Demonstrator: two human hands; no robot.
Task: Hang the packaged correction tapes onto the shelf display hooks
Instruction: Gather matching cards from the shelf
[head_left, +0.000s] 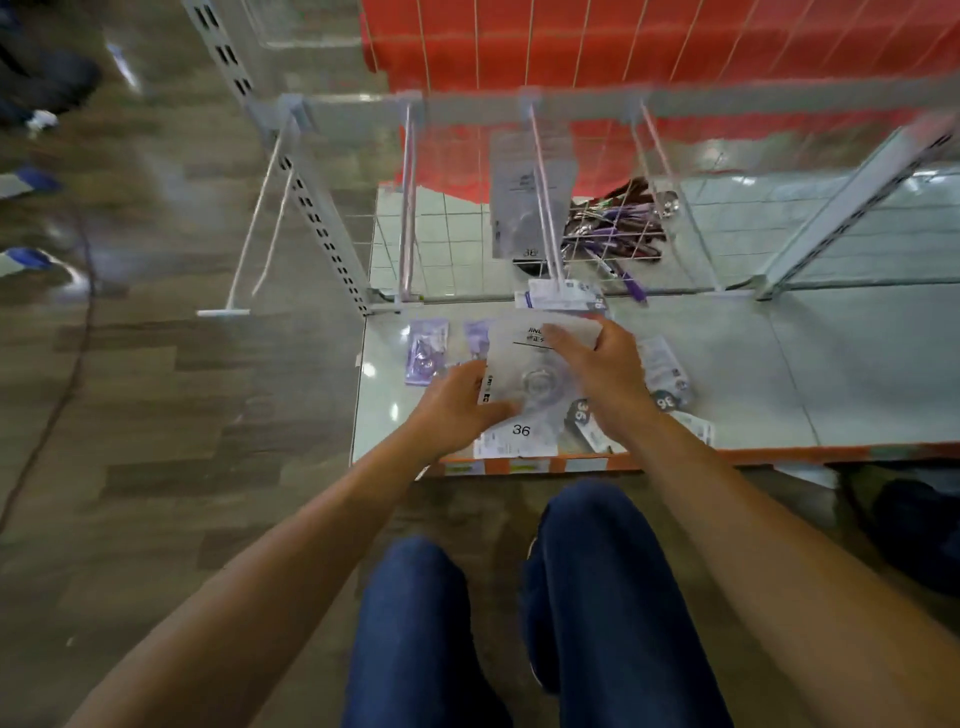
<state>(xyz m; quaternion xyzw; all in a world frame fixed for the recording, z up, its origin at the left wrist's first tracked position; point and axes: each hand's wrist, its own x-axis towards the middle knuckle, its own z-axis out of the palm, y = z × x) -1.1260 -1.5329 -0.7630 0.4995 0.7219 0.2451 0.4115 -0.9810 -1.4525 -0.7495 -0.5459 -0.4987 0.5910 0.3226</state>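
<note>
Both hands hold one pack just above the shelf. The left hand grips its left edge, fingers curled round it. The right hand curls over its upper right corner. Loose packs lie on the shelf around it (a few are purple). Beyond, a hung pack sits on the middle hook, beside a wire basket of pens.
</note>
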